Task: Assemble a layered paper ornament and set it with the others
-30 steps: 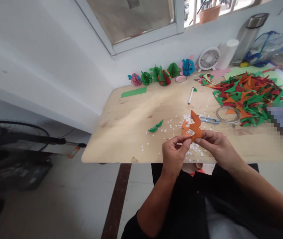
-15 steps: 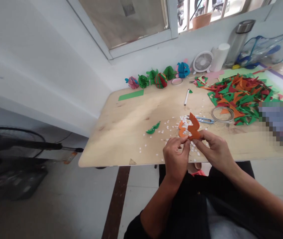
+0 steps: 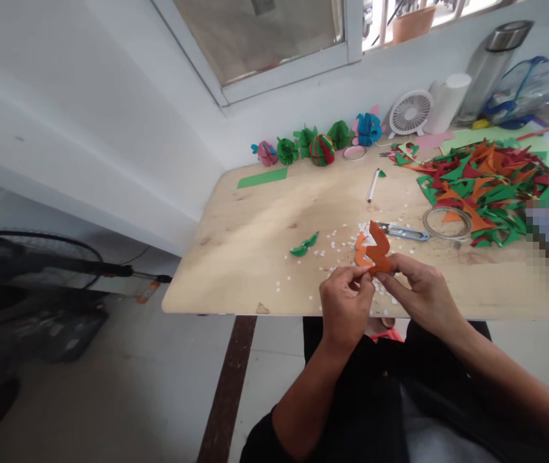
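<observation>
An orange paper cutout [image 3: 378,249] with a wavy, scalloped edge stands up between my hands, above the table's front edge. My left hand [image 3: 349,299] pinches its lower left end between thumb and fingers. On the other side, my right hand [image 3: 419,283] grips the lower right end with thumb and forefinger. Small white paper bits [image 3: 332,244] lie scattered beneath and around the cutout. Just behind it rests a pair of blue thread snips [image 3: 404,232]. A curled green paper piece [image 3: 304,244] lies to the left of my hands.
A heap of red, green and orange paper scraps [image 3: 489,186] covers the table's right side, with a tape roll [image 3: 446,222] beside it. Folded paper figures [image 3: 321,150], a small white fan [image 3: 410,113] and a bottle [image 3: 493,71] line the wall. A pen [image 3: 373,186] lies mid-table.
The orange cutout has turned slightly, and its two wavy sides now stand closer together. Both hands keep their pinch. The whole view has shifted a little.
</observation>
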